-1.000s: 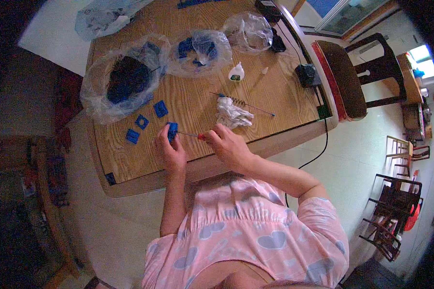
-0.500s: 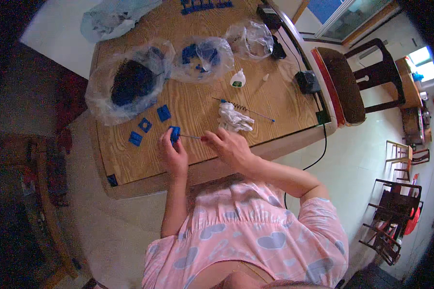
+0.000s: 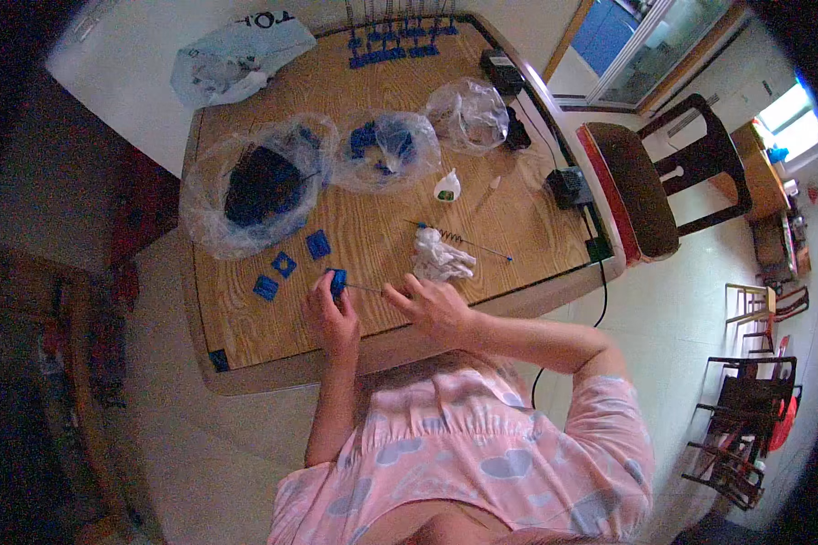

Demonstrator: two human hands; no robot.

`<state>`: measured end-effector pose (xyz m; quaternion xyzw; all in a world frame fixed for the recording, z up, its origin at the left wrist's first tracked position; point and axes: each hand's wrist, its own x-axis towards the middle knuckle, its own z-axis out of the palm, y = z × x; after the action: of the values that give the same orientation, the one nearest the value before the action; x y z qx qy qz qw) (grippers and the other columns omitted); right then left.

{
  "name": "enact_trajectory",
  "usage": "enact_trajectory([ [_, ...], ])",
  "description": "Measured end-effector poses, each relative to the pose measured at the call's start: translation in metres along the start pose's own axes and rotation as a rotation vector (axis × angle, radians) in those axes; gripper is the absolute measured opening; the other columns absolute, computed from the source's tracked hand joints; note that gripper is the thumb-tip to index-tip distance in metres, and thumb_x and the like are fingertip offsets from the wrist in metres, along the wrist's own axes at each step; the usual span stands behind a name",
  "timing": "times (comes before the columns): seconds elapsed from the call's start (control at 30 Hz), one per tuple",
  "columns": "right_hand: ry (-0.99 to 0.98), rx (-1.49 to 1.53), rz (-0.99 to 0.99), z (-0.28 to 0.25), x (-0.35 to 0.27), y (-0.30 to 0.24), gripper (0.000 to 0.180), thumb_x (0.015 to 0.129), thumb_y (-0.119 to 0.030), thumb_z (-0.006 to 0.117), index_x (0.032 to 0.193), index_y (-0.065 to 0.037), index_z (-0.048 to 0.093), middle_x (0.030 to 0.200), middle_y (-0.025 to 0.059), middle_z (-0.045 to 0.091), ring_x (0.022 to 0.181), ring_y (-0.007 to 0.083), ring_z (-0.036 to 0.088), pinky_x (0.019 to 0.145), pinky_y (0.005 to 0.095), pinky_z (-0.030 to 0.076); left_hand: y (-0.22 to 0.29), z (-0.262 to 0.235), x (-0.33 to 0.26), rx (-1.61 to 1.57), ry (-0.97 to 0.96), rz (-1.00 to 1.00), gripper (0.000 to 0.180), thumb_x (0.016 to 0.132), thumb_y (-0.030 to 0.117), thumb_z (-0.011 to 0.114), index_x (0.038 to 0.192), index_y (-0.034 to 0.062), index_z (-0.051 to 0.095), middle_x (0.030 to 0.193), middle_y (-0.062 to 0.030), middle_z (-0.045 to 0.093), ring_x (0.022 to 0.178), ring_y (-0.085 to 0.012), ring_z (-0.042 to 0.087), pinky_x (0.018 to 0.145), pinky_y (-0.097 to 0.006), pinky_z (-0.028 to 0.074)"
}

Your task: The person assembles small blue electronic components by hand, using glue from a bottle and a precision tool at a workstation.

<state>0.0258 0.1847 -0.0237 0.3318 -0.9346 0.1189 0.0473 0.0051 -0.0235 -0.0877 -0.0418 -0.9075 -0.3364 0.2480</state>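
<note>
My left hand (image 3: 336, 318) is closed round a small blue plastic block (image 3: 339, 283) near the table's front edge. A thin metal shaft, seemingly a screwdriver's (image 3: 364, 289), runs from the block to my right hand (image 3: 434, 307), whose fingers are closed round its handle end. The fingers mostly hide that handle. Beyond my left hand lie three loose blue plastic pieces (image 3: 284, 264). A crumpled white cloth (image 3: 443, 259) rests past my right hand, with a thin rod and dark coil spring (image 3: 452, 237) at its far side.
Clear plastic bags holding dark and blue parts (image 3: 262, 186) stand across the table (image 3: 373, 213). A small white bottle (image 3: 447, 187) is mid-table. Several blue pieces with upright rods (image 3: 395, 50) line the far edge. Black adapters (image 3: 568, 187) and cables follow the right edge, beside a chair (image 3: 632, 182).
The whole view has tilted up, so the table sits lower and more of the rods at the far edge shows. Both hands keep their hold, with the shaft still against the block.
</note>
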Motion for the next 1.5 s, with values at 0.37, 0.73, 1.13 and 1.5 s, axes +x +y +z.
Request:
enact_trajectory([
  [0.37,-0.315,0.302,0.158,-0.010,0.018,0.014,0.055,0.089,-0.018,0.054,0.142,-0.018,0.039,0.085,0.0083,0.056,0.062,0.0233,0.059,0.052,0.0366,0.048,0.008,-0.005,0.000,0.026,-0.034,-0.089,0.043,0.081,0.001,0.063,0.122,0.0057,0.050,0.112,-0.0153,0.058,0.105,-0.0339,0.055,0.089,-0.043,0.044],
  [0.73,-0.171,-0.108,-0.077,-0.009,0.020,0.001,0.068,0.082,-0.020,0.058,0.145,-0.021,0.035,0.084,0.0092,0.057,0.057,0.0205,0.059,0.050,0.0353,0.050,0.014,-0.010,0.003,0.014,-0.034,-0.063,0.042,0.081,0.001,0.063,0.120,0.0059,0.050,0.107,-0.0162,0.057,0.102,-0.0345,0.055,0.087,-0.043,0.043],
  [1.13,0.038,0.039,-0.099,0.005,0.018,0.006,0.066,0.082,-0.015,0.056,0.144,-0.022,0.037,0.078,0.0087,0.054,0.054,0.0191,0.057,0.050,0.0331,0.049,0.013,-0.004,0.004,0.002,0.003,-0.001,0.042,0.081,0.001,0.061,0.121,0.0037,0.049,0.106,-0.0174,0.057,0.098,-0.0367,0.055,0.086,-0.045,0.043],
  [1.5,-0.232,0.078,-0.065,0.000,0.033,0.012,0.069,0.085,-0.021,0.053,0.148,-0.028,0.025,0.071,0.0129,0.058,0.053,0.0239,0.060,0.044,0.0395,0.047,0.011,-0.010,0.005,0.020,-0.072,0.040,0.040,0.080,-0.002,0.060,0.119,0.0064,0.052,0.108,-0.0182,0.056,0.102,-0.0357,0.054,0.088,-0.046,0.042],
])
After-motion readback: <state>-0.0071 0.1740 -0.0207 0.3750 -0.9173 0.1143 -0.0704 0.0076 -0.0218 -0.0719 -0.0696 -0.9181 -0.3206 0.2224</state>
